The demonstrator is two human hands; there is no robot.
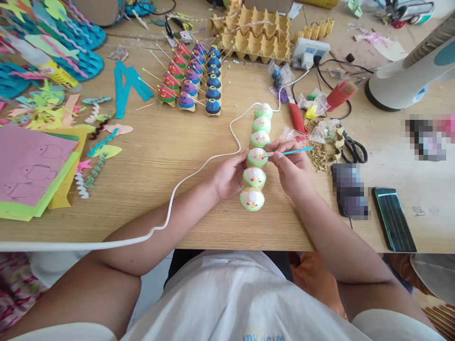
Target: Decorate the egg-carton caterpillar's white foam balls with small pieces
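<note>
A strip of egg-carton cups (pixel 254 177), coated in white and light green with small red and yellow face details, runs away from me along the table. My left hand (pixel 231 175) grips the strip from its left side, thumb near the middle cups. In my right hand (pixel 293 168) is a thin blue stick tool (pixel 293 151), pinched between thumb and fingers. Its pale tip touches or nearly touches the face on a middle cup. Just behind the far end of the strip passes a white cable (pixel 232 130).
Finished-looking painted carton strips (pixel 192 78) with pins stand behind. Egg trays (pixel 254 33) and a power strip (pixel 309 49) lie at the back. On the right are scissors (pixel 353 147), a phone (pixel 394 218) and a white appliance base (pixel 387 87). Coloured paper (pixel 35 161) covers the left.
</note>
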